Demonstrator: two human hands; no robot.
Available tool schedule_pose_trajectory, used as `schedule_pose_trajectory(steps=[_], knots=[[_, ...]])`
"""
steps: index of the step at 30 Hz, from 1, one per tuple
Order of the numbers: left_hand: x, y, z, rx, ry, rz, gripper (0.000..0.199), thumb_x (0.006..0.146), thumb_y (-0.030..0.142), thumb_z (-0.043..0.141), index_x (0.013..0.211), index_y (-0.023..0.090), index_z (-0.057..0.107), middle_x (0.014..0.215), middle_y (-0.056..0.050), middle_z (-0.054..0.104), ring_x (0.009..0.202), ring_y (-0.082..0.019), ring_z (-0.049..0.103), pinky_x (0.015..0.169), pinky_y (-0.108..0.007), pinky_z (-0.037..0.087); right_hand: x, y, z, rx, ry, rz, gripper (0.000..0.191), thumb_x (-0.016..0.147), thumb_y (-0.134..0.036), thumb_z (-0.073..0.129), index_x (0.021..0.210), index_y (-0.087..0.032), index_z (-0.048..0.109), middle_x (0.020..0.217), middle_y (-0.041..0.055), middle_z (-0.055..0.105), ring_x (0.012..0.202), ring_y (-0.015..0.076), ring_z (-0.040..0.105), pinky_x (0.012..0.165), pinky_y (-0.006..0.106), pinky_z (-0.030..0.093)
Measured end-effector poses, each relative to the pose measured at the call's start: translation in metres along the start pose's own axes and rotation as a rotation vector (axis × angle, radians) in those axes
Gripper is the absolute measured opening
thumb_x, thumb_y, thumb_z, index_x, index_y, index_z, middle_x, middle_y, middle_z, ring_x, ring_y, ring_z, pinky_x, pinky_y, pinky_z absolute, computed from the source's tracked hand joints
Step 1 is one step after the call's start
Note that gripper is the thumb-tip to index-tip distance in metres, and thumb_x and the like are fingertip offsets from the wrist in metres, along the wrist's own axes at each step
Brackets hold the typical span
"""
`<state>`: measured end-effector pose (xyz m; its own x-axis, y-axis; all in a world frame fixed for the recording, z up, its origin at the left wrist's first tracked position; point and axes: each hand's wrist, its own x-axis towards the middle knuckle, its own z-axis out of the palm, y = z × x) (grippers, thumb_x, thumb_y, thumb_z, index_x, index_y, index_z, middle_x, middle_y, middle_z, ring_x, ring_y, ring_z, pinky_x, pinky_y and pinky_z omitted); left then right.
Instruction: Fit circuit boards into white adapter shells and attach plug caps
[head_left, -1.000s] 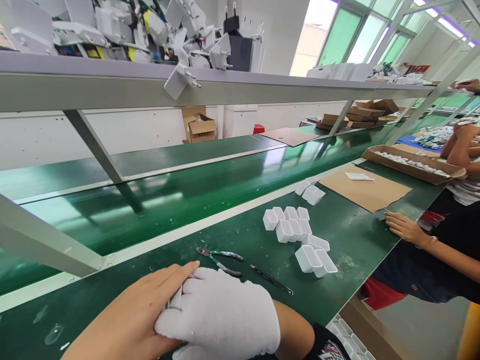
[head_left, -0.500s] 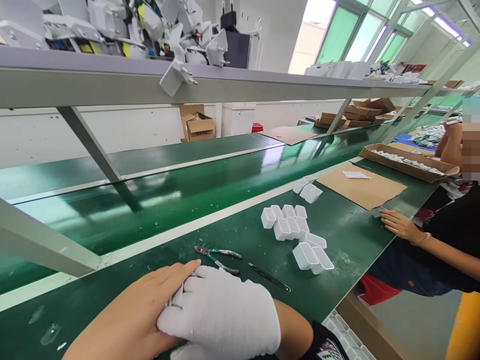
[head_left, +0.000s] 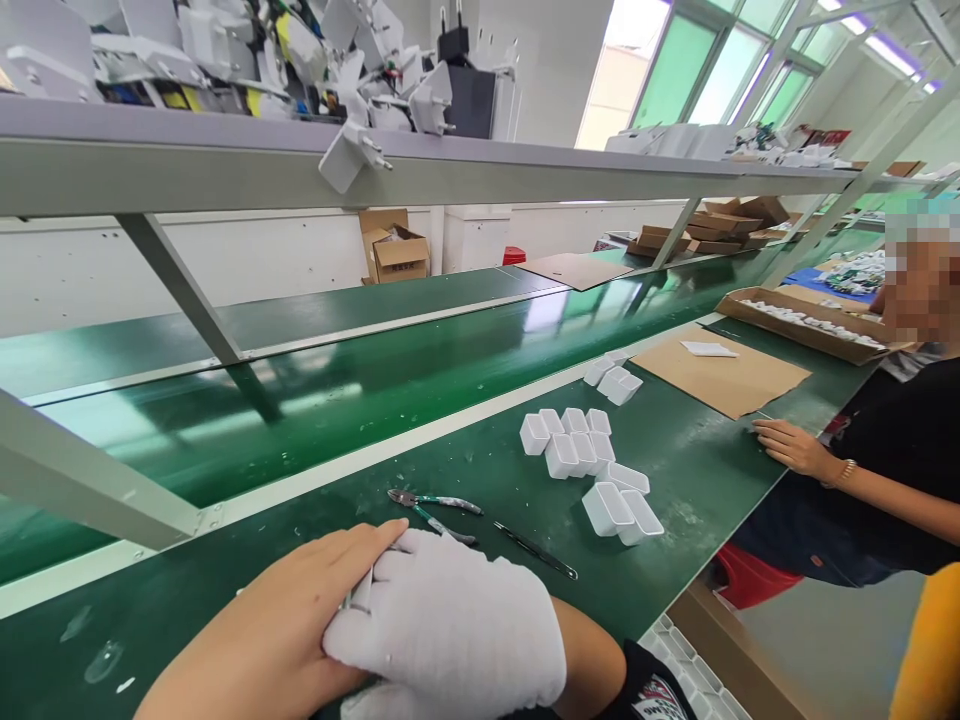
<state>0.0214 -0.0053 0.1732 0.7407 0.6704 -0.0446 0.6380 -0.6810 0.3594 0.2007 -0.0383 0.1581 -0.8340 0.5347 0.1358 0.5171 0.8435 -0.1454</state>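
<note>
My left hand (head_left: 277,620), bare, and my right hand (head_left: 457,625), in a white glove, are pressed together at the bottom of the view. Their fingers curl round something small that I cannot make out; only a thin pale bit shows between them. Just beyond them lie pliers (head_left: 435,508) with green handles, jaws to the left. Black tweezers (head_left: 536,550) rest to the right of the pliers. Farther right stand several white plastic cases (head_left: 574,455), open at the top, with more white cases (head_left: 622,512) nearer to me.
A person's hand (head_left: 799,448) rests at the bench's right edge, near a cardboard sheet (head_left: 724,375). Behind is a long box (head_left: 862,348) of white parts. A loaded shelf (head_left: 450,165) crosses above the green bench, with a slanted post (head_left: 90,480) at the left.
My joined hands have shifted very slightly to the right. At the right, the other person's head has come farther into view, leaning left.
</note>
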Motion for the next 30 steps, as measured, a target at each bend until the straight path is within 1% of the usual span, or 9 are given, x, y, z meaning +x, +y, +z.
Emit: schedule_pose_trajectory(steps=[4,10,15,18,23,27,29,30], knots=[[-0.003,-0.002,0.001,0.002,0.006,-0.002,0.052,0.082,0.035,0.065,0.134,0.032,0.064,0.135,0.001,0.067,0.115,-0.024,0.071,0.099,-0.031,0.059,0.000,-0.002,-0.001,0.000,-0.004,0.005,0.034,0.099,-0.051,0.051,0.099,-0.019,0.062,0.119,0.0080,0.070,0.101,0.0220,0.065,0.084,0.034,0.050],[-0.003,-0.002,0.002,0.008,-0.052,-0.056,0.054,0.083,0.040,0.062,0.136,0.031,0.063,0.138,0.002,0.065,0.120,-0.024,0.069,0.102,-0.033,0.057,-0.001,-0.005,-0.003,0.002,-0.014,0.029,0.031,0.097,-0.049,0.053,0.097,-0.019,0.062,0.115,0.0067,0.071,0.098,0.0214,0.065,0.081,0.033,0.050],[-0.001,-0.002,0.002,0.009,-0.095,-0.072,0.056,0.083,0.042,0.059,0.138,0.032,0.060,0.141,0.003,0.062,0.124,-0.024,0.067,0.103,-0.033,0.055,-0.001,-0.005,-0.003,-0.004,-0.013,0.044,0.031,0.097,-0.049,0.053,0.097,-0.019,0.062,0.112,0.0058,0.072,0.096,0.0213,0.065,0.078,0.033,0.050],[0.001,-0.002,0.001,0.003,-0.100,-0.068,0.056,0.083,0.044,0.059,0.138,0.032,0.060,0.142,0.003,0.062,0.124,-0.024,0.066,0.104,-0.033,0.055,-0.001,-0.003,-0.003,-0.005,0.006,0.033,0.032,0.098,-0.050,0.051,0.096,-0.019,0.062,0.114,0.0071,0.072,0.096,0.0209,0.065,0.079,0.033,0.051],[0.005,-0.007,0.001,0.010,-0.087,-0.019,0.056,0.082,0.044,0.061,0.136,0.031,0.062,0.140,0.002,0.063,0.122,-0.024,0.068,0.104,-0.032,0.054,-0.002,-0.002,-0.002,-0.027,0.053,-0.001,0.034,0.099,-0.049,0.044,0.095,-0.019,0.061,0.102,0.0085,0.071,0.088,0.0205,0.065,0.080,0.036,0.051],[0.008,-0.013,0.005,0.002,-0.087,0.017,0.060,0.080,0.047,0.065,0.137,0.031,0.062,0.141,0.000,0.063,0.122,-0.026,0.068,0.104,-0.034,0.054,-0.004,-0.007,0.004,-0.104,0.112,0.066,0.035,0.099,-0.051,0.046,0.096,-0.019,0.061,0.097,0.0091,0.070,0.087,0.0209,0.065,0.078,0.037,0.051],[0.009,-0.014,0.006,-0.014,-0.090,0.013,0.062,0.079,0.047,0.067,0.138,0.032,0.060,0.141,-0.001,0.062,0.122,-0.027,0.067,0.104,-0.034,0.055,-0.004,-0.007,0.007,-0.122,0.129,0.069,0.034,0.099,-0.050,0.047,0.093,-0.019,0.060,0.094,0.0083,0.068,0.087,0.0207,0.064,0.076,0.036,0.051],[0.008,-0.013,0.006,-0.027,-0.093,0.006,0.063,0.078,0.047,0.068,0.138,0.032,0.060,0.141,-0.001,0.063,0.122,-0.027,0.067,0.104,-0.034,0.055,-0.003,-0.006,0.009,-0.123,0.135,0.050,0.031,0.100,-0.046,0.047,0.091,-0.020,0.060,0.092,0.0077,0.067,0.086,0.0204,0.064,0.074,0.036,0.051]])
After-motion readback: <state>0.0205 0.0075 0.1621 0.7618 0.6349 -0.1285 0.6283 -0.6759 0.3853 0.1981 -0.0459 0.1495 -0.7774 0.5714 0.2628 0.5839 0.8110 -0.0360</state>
